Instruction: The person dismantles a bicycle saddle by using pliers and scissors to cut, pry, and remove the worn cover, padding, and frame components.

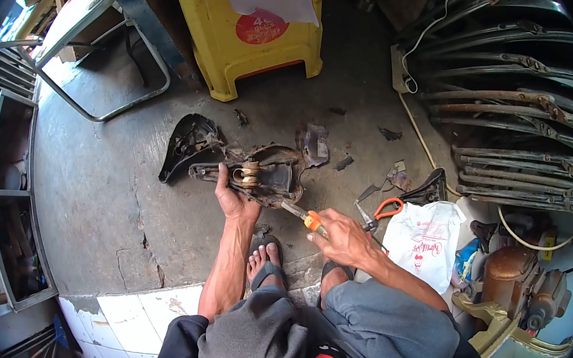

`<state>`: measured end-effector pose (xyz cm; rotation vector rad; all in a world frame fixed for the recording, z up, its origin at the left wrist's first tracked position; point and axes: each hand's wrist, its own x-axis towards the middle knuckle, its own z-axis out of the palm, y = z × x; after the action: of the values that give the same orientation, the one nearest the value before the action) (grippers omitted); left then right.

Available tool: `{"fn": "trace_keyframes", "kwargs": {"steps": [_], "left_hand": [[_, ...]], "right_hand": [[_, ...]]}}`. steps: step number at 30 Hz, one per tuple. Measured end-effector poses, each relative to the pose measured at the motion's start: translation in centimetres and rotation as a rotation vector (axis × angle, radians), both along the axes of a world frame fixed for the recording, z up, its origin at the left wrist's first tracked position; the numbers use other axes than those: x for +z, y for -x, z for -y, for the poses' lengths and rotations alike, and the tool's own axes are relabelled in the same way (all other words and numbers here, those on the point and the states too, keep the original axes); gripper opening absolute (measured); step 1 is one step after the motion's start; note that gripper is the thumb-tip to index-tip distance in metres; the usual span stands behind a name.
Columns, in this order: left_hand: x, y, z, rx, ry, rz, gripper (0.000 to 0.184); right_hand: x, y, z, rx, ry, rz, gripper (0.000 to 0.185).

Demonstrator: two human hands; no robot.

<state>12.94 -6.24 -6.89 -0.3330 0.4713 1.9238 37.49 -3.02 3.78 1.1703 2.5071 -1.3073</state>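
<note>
My left hand grips a worn bicycle saddle, turned so that its frame and rusty coil springs show. Ragged dark scraps hang along the saddle's edge. In my right hand is an orange-handled tool with a metal blade, its tip at the saddle's near edge; I cannot make out the exact kind of tool. A black saddle shell lies on the floor just beyond my left hand. Beside the saddle's far end is a torn purplish piece.
Orange-handled pliers lie right of my right hand, beside a white plastic bag. A yellow plastic stool stands ahead, a metal-framed chair at far left. Stacked metal tubes line the right. Dark scraps litter the floor.
</note>
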Motion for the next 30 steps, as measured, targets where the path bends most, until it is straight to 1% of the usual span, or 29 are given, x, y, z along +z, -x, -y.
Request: {"fn": "trace_keyframes", "kwargs": {"steps": [2, 3, 5, 7, 9, 11, 15, 17, 18, 19, 20, 21, 22, 24, 25, 26, 27, 28, 30], "left_hand": [[0.5, -0.1, -0.6, 0.017, -0.014, -0.052, 0.041], [0.5, -0.2, -0.8, 0.011, -0.011, -0.073, 0.039], [0.4, -0.2, -0.8, -0.007, -0.032, -0.087, 0.039], [0.4, -0.2, -0.7, -0.019, -0.049, -0.103, 0.04], [0.9, -0.3, -0.7, -0.012, -0.014, -0.096, 0.04], [1.1, -0.4, -0.8, -0.001, 0.013, -0.084, 0.04], [1.1, -0.8, -0.9, -0.034, 0.035, -0.056, 0.041], [1.8, -1.1, -0.7, -0.053, 0.039, -0.104, 0.044], [2.4, -1.4, -0.8, -0.074, 0.045, -0.15, 0.047], [2.9, -1.7, -1.0, -0.072, 0.1, -0.165, 0.047], [3.0, -1.7, -1.0, -0.068, 0.102, -0.165, 0.047], [3.0, -1.8, -0.9, -0.089, 0.097, -0.165, 0.045], [3.0, -1.9, -0.9, -0.114, 0.092, -0.163, 0.044], [2.9, -2.0, -1.2, -0.111, 0.103, -0.153, 0.045], [2.3, -1.9, -1.3, -0.059, 0.133, -0.086, 0.045], [1.3, -1.6, -1.1, -0.005, 0.165, -0.02, 0.046], [1.3, -0.8, -1.8, 0.057, 0.136, 0.032, 0.045], [1.3, -0.5, -2.0, 0.129, 0.276, -0.001, 0.043], [0.5, 1.0, -1.0, 0.108, 0.111, -0.14, 0.047]], "right_hand": [[-1.4, 0.0, 0.5, 0.046, -0.211, -0.107, 0.039], [-1.6, 0.1, 0.6, 0.042, -0.21, -0.107, 0.039], [-1.6, 0.5, 0.6, 0.082, -0.321, -0.089, 0.038], [-1.1, 0.7, 0.5, 0.063, -0.275, -0.072, 0.036], [-1.1, 0.8, 0.5, 0.048, -0.227, -0.054, 0.035], [-1.8, 0.5, 0.7, 0.03, -0.285, -0.168, 0.034], [-2.8, 0.4, 0.6, 0.026, -0.337, -0.157, 0.036], [-3.5, 0.4, 0.5, 0.0, 0.065, -0.129, 0.037], [-3.3, 0.3, 0.4, 0.0, 0.063, -0.13, 0.037], [-2.9, 0.1, 0.4, -0.089, 0.348, -0.113, 0.036], [-2.6, 0.0, 0.4, -0.179, 0.634, -0.093, 0.036], [-3.2, -0.4, 0.5, -0.191, 0.757, -0.159, 0.039], [-3.8, -0.8, 0.6, -0.195, 0.76, -0.159, 0.039], [-3.9, -1.1, 0.4, -0.187, 0.924, -0.251, 0.037], [-3.8, -1.2, 0.8, -0.188, 0.922, -0.252, 0.037], [-2.6, -0.7, 1.7, -0.355, 1.153, -0.448, 0.038], [-1.7, -0.5, 2.2, -0.521, 1.376, -0.646, 0.039], [-1.6, -0.5, 1.7, -0.469, 1.361, -0.646, 0.037], [-1.3, -0.2, 0.1, -0.211, 0.932, -0.449, 0.037]]}}
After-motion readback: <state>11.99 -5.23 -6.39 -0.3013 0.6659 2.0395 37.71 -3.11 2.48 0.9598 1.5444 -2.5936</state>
